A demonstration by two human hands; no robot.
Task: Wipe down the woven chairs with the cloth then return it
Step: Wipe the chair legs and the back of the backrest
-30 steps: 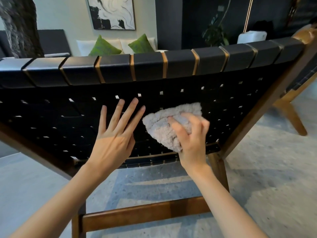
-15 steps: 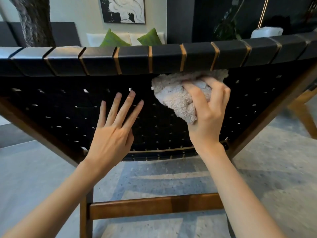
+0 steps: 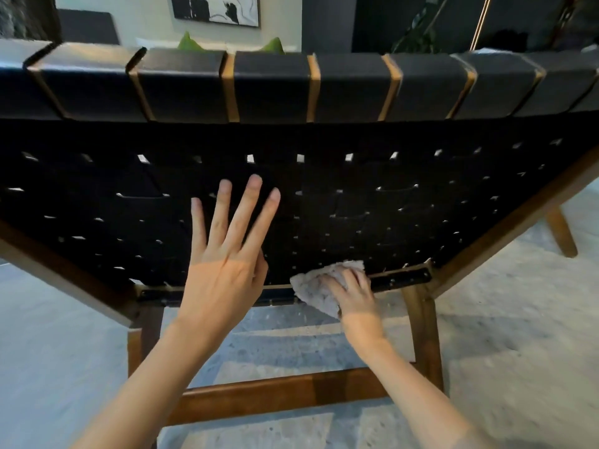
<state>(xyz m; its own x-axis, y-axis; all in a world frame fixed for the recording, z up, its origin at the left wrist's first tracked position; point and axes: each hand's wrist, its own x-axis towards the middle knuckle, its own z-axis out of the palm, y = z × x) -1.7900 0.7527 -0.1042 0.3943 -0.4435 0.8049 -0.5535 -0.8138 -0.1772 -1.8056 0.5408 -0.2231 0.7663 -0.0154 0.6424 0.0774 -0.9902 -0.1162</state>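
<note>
My right hand [image 3: 355,299], gripping the cloth [image 3: 311,290], has swept from top to bottom of the chair back [image 3: 389,205], so that strip's done. My left fingers [image 3: 245,209] are spread open.

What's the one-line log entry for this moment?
phase: wiping | right hand: grips cloth at bottom edge of woven chair back | left hand: open, flat against it | cloth return: pending

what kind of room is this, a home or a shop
Probably a home living room or lounge: a framed black-and-white picture on the wall, green cushions beyond the woven chair, and a leafy houseplant.
</note>
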